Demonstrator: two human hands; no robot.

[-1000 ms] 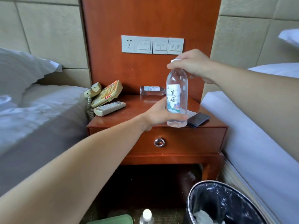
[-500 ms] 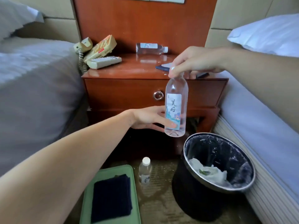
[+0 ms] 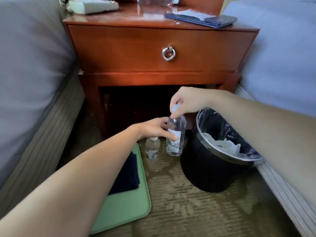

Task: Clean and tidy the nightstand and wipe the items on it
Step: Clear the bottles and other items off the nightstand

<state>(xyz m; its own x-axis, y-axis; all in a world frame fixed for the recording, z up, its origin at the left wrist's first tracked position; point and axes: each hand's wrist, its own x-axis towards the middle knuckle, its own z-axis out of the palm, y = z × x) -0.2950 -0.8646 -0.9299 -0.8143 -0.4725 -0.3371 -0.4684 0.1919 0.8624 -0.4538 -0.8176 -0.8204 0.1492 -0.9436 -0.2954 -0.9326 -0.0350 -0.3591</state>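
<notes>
One cap-pinch by the right grip (image 3: 187,101) carries the clear plastic water bottle (image 3: 176,134), left grip (image 3: 152,128) spread against it; slipping, it could topple the small white-capped bottle (image 3: 152,149).

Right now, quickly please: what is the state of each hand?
Left hand: open, straight fingers touching the water bottle at its label.
Right hand: closed, pinching the same bottle at its cap end.

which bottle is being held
The larger bottle by the bin, gripped at its cap by the right hand; the small bottle stands free on the carpet.
</notes>
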